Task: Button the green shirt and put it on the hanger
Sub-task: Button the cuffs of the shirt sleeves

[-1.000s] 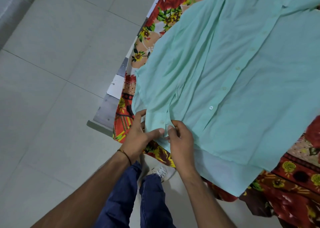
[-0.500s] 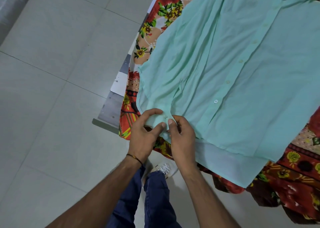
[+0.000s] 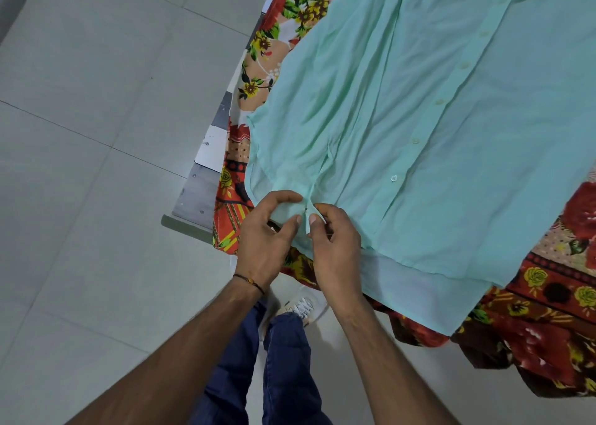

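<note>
A pale green shirt point(image 3: 451, 140) lies spread flat on a table, its button placket running from the top right down to the near hem. A sleeve lies folded across its left half, with the cuff at the near edge. My left hand point(image 3: 264, 234) and my right hand point(image 3: 335, 240) meet at that sleeve cuff point(image 3: 304, 210), thumbs and fingers pinching its two edges together. One white button point(image 3: 393, 178) shows clearly on the placket, and several more sit farther up. No hanger is in view.
A red, orange and yellow floral cloth point(image 3: 548, 328) covers the table and hangs over its near edge. The table's grey corner point(image 3: 196, 195) juts out at the left. Pale floor tiles point(image 3: 96, 134) fill the left side. My jeans and a white shoe point(image 3: 300, 305) are below.
Both hands have stayed on the sleeve cuff, curling tighter around it and drawing its edges together. The view has shifted slightly closer to the shirt.
</note>
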